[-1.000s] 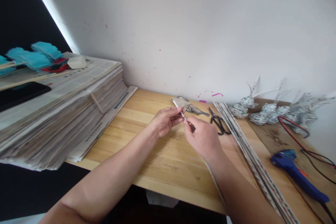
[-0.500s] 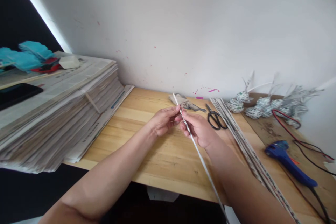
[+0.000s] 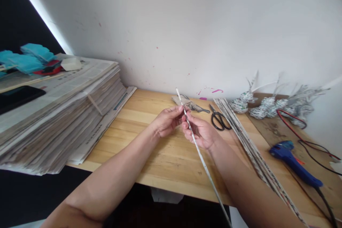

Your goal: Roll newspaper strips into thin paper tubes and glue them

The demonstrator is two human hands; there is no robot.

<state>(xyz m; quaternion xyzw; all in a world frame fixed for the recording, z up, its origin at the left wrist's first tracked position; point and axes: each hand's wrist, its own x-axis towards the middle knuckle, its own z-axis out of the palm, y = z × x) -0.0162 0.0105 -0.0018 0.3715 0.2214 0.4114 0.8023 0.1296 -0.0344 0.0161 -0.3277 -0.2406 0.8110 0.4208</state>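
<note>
A long, thin rolled newspaper tube (image 3: 200, 154) slants from the wall side down past the table's front edge. Near its upper end, my left hand (image 3: 169, 120) pinches it between thumb and fingers. Just below, my right hand (image 3: 200, 130) is closed around the same tube, thumb on top. The tube's white tip sticks up beyond both hands. Behind them lies a greyish cloth (image 3: 196, 106), partly hidden by the tube and fingers. Black-handled scissors (image 3: 219, 120) rest to the right of my right hand.
Several paper tubes (image 3: 245, 142) lie along the right side. Beyond them are a blue glue gun (image 3: 295, 162) with its cord and woven paper figures (image 3: 263, 108) on a brown board. A tall newspaper stack (image 3: 80, 103) stands left, bearing a phone (image 3: 21, 98) and blue pieces (image 3: 29, 62).
The tube has slid upward a little, so more of its white tip shows above my hands. My right hand has dropped slightly along it; my left has hardly moved.
</note>
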